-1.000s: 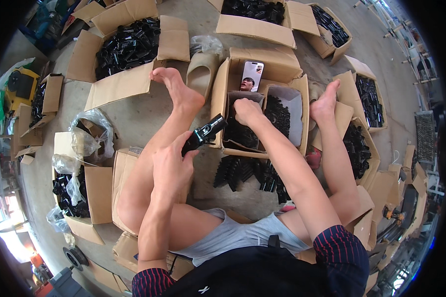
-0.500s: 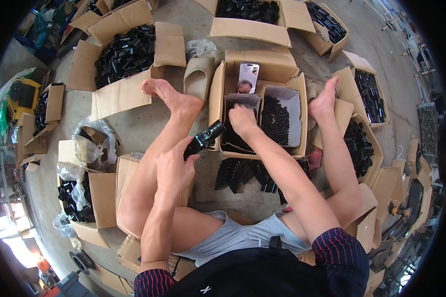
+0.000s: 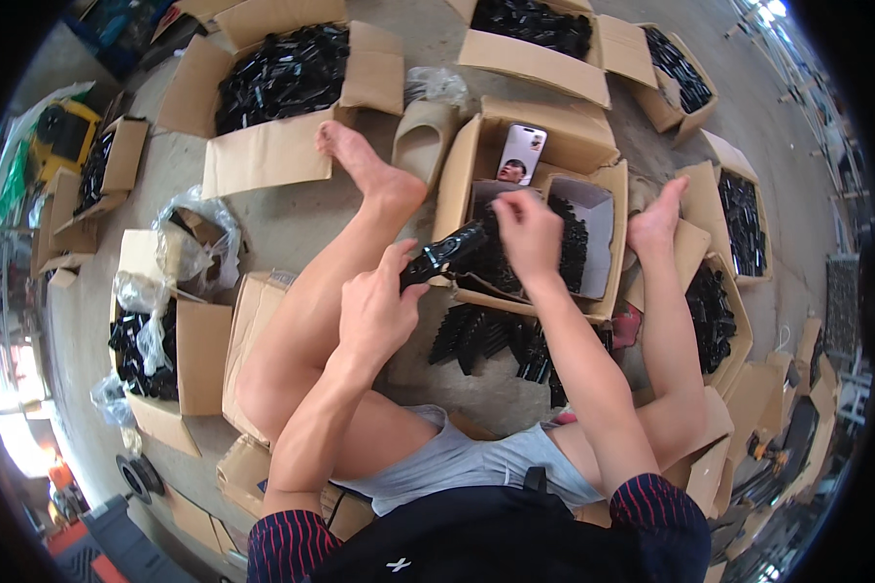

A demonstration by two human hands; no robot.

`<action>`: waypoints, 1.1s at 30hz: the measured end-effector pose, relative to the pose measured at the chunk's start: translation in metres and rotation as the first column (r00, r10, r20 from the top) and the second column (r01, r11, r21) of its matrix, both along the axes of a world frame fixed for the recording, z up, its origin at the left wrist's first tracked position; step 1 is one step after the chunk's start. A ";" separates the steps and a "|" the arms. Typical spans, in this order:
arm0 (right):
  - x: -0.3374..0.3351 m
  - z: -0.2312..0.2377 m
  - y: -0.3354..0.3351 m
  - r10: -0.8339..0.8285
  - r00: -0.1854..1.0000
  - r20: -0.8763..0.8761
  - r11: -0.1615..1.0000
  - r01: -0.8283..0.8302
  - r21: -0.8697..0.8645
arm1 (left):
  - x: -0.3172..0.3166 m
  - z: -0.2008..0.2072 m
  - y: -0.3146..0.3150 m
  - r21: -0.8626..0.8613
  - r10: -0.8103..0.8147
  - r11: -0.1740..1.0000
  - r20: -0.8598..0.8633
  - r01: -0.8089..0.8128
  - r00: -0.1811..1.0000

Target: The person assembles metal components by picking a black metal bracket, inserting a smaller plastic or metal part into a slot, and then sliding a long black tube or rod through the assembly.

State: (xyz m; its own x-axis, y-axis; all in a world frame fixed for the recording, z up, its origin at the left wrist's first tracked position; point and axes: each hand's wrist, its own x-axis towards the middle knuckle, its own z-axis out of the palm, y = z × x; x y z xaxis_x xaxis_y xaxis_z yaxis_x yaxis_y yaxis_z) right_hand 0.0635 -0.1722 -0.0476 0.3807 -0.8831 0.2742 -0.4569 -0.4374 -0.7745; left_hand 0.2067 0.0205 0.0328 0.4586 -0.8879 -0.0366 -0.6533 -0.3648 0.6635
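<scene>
My left hand is closed around a black plastic part, tube-like and glossy, tilted with its far end toward the box. Over the cardboard box in front of me hovers my right hand, slightly blurred, thumb and fingers pinched together. What the pinch holds, if anything, is too small to make out. Inside the box sit two smaller compartments: the right one contains small black pieces, and the left one, partly hidden by my right hand, holds dark pieces too. A phone leans against the box's back wall.
Black parts lie in rows on the floor between my legs and the box. Open cartons of black parts stand around, including a large one at far left. A sandal lies beside the box; plastic bags hang over a left carton.
My right hand has lifted out of the left compartment, fingers pinched. My left hand still grips the black part, now turned somewhat flatter. The whole view has shifted a little.
</scene>
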 end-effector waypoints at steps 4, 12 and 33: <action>-0.012 0.079 0.041 0.121 0.964 0.235 0.992 -0.106 -0.074 | -0.002 -0.001 0.001 0.008 -0.025 1.000 0.000 0.025 1.000; -0.003 0.076 0.071 0.563 0.802 -0.199 0.692 -0.589 -0.417 | -0.015 -0.004 -0.002 -0.035 -0.089 0.995 0.077 0.092 0.993; -0.013 0.076 0.082 0.542 0.810 -0.225 0.725 -0.585 -0.363 | -0.021 -0.001 -0.001 -0.011 -0.107 0.994 0.083 0.108 0.991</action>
State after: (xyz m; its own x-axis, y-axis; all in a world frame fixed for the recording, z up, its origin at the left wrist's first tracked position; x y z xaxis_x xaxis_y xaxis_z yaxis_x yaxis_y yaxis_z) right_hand 0.0502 -0.0904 0.0286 0.8162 -0.3175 0.4827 -0.0882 -0.8941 -0.4391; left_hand 0.1853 0.0196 0.0313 0.3613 -0.9324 0.0117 -0.7408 -0.2794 0.6109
